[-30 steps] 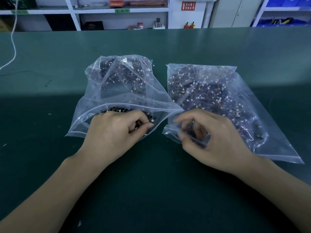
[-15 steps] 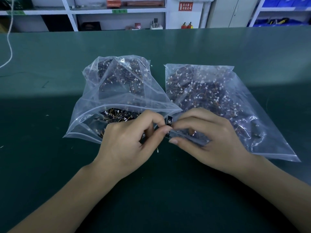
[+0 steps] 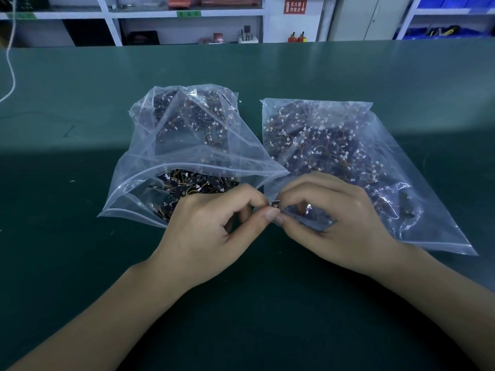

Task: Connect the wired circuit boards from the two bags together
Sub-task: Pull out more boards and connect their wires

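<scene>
Two clear zip bags lie side by side on the green table, each full of small black circuit boards with thin wires and white plugs. The left bag [image 3: 187, 145] gapes open towards me; the right bag [image 3: 348, 156] lies flatter. In front of the bag mouths my left hand [image 3: 211, 231] and my right hand [image 3: 337, 223] meet fingertip to fingertip. Between them they pinch a small black circuit board [image 3: 276, 203]. Most of the piece is hidden by my fingers. Whether my right hand holds a second piece cannot be seen.
The green table [image 3: 267, 330] stretches wide around the bags. A white cable [image 3: 10, 62] hangs at the far left. Shelves and cabinets with small items stand behind the table's far edge.
My left hand came out of the left bag with a small board and moved right. My right hand left the right bag's mouth, and the two hands now meet over the board.
</scene>
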The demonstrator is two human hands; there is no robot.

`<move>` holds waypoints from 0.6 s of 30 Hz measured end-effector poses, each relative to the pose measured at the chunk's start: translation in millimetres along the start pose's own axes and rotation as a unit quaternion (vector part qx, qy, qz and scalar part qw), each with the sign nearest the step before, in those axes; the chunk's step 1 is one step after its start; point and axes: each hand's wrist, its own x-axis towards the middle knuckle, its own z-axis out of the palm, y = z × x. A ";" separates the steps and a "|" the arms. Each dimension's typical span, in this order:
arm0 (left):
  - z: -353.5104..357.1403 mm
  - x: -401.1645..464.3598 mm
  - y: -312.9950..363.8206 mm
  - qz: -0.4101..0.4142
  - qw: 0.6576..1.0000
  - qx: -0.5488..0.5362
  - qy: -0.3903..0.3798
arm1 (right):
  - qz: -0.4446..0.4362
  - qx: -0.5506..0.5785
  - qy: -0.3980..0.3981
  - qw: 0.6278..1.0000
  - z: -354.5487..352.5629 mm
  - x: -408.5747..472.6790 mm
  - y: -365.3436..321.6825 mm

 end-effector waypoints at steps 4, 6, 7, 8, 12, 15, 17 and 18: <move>0.3 -0.2 2.4 -0.005 0.999 0.009 0.038 | 0.006 -0.014 0.017 1.000 0.1 -1.1 -1.6; -0.7 0.2 2.6 0.008 0.998 0.004 0.056 | 0.009 -0.017 0.016 1.000 -0.3 -0.6 -2.8; -1.4 0.7 2.3 0.020 0.998 0.001 0.059 | 0.010 -0.016 0.014 1.000 -0.3 0.1 -3.3; -1.8 1.0 2.0 0.033 0.998 0.001 0.057 | 0.009 -0.013 0.012 1.000 -0.6 0.7 -3.8; -2.9 1.6 2.0 0.070 0.997 0.009 0.042 | -0.001 -0.015 0.005 1.000 -1.9 2.5 -6.3; -2.5 2.1 1.6 0.085 0.995 0.021 0.047 | 0.000 -0.051 0.002 0.999 -1.8 2.8 -7.4; -1.9 2.1 1.3 0.078 0.995 0.028 0.049 | 0.003 -0.066 0.006 0.998 -1.5 3.2 -7.2; -1.8 1.9 1.3 0.067 0.996 0.030 0.053 | 0.004 -0.065 0.009 0.998 -1.6 3.6 -7.0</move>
